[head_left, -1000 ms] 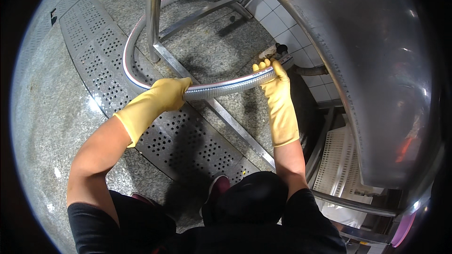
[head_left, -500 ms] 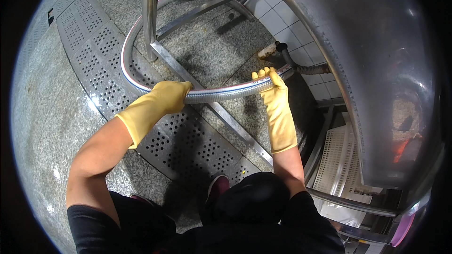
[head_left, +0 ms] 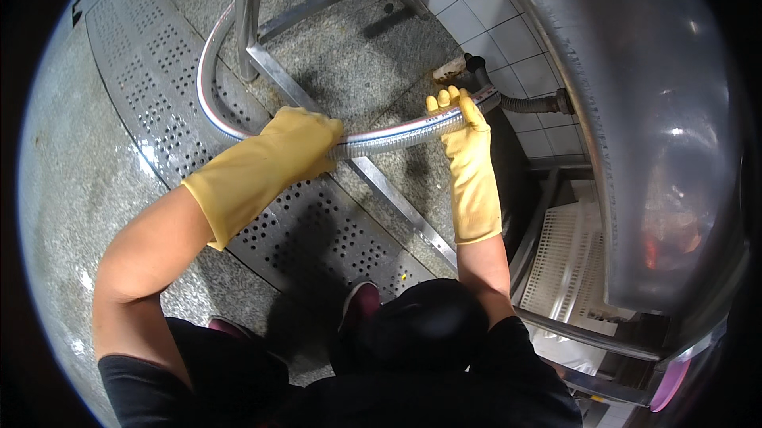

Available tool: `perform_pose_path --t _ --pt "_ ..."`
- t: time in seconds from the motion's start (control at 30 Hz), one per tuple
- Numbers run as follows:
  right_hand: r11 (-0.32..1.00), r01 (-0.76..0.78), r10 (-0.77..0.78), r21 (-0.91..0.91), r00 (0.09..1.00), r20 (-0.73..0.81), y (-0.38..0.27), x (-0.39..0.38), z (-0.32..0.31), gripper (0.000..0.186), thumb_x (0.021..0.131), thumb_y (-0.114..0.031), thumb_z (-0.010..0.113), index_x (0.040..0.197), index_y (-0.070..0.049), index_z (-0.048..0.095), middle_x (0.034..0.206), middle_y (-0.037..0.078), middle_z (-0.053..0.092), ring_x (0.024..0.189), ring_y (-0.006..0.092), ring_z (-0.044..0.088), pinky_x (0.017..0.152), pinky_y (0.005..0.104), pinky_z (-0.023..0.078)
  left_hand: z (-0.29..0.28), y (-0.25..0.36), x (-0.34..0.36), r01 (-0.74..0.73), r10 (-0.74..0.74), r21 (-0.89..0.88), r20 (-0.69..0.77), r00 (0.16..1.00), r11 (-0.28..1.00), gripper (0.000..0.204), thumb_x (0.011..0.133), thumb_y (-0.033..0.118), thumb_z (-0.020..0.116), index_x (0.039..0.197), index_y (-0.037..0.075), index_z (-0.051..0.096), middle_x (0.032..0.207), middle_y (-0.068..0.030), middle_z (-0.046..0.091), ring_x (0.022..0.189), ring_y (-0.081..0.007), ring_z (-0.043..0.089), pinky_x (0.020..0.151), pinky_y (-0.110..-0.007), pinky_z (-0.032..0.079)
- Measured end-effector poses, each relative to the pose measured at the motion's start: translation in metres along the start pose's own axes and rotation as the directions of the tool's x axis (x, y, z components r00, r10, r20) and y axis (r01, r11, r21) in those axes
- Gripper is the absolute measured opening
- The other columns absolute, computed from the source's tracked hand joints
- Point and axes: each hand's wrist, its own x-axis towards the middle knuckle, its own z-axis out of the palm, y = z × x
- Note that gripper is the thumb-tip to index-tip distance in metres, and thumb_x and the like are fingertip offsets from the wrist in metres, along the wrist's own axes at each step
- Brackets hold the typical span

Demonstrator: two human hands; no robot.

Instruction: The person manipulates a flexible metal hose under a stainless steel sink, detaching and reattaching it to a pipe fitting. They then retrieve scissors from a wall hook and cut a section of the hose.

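Transparent ribbed hose [head_left: 389, 139] is passing above the metal frame bar [head_left: 401, 204], its loop crossing the right edge of the perforated floor grating [head_left: 317, 230] beside the upright post [head_left: 250, 7]. The left gloved hand [head_left: 303, 139] is clamping around the hose over that grating edge; the right gloved hand [head_left: 462, 122] is gripping it near the end, thumb on the near side, fingers beyond. That end is pointing toward the dark corrugated pipe [head_left: 530, 105] beside the tiled wall [head_left: 512, 38]; whether the two are touching cannot be determined.
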Motion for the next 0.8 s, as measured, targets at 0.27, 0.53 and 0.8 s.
perform_pose_path --t 0.27,0.53,0.8 --pt "1.0 0.019 -0.019 -0.019 1.0 0.011 -0.011 -0.012 0.007 0.022 0.092 -0.005 0.079 0.111 -0.001 0.07 0.112 0.014 0.076 0.108 0.0341 0.072 0.11 0.062 0.054 0.027 0.029 0.019 -0.077 0.095 0.086 -0.232 0.968 0.993 0.068 0.092 0.026 0.075 0.15 -0.001 0.053 0.121 -0.0125 0.068 0.114 -0.0282 0.067 0.102 -0.045 0.05" --pt "0.995 0.094 -0.095 0.026 0.995 0.012 -0.042 -0.015 0.01 0.026 0.096 -0.002 0.073 0.122 0.0 0.067 0.115 0.02 0.074 0.109 0.0371 0.072 0.111 0.0621 0.056 0.022 0.032 0.037 -0.072 0.072 0.004 -0.148 0.986 0.997 0.062 0.101 0.025 0.065 0.156 0.003 0.045 0.129 -0.0148 0.068 0.117 -0.0297 0.069 0.103 -0.045 0.053" --pt "0.993 0.118 -0.118 0.015 0.961 0.248 -0.069 0.0 -0.02 0.03 0.092 0.0 0.077 0.12 -0.006 0.068 0.118 0.015 0.074 0.112 0.0357 0.071 0.116 0.0662 0.048 -0.003 0.044 0.052 0.001 -0.006 -0.118 -0.045 0.999 0.993 0.044 0.102 0.017 0.064 0.141 0.003 0.051 0.128 -0.0164 0.07 0.114 -0.0329 0.074 0.095 -0.047 0.059"
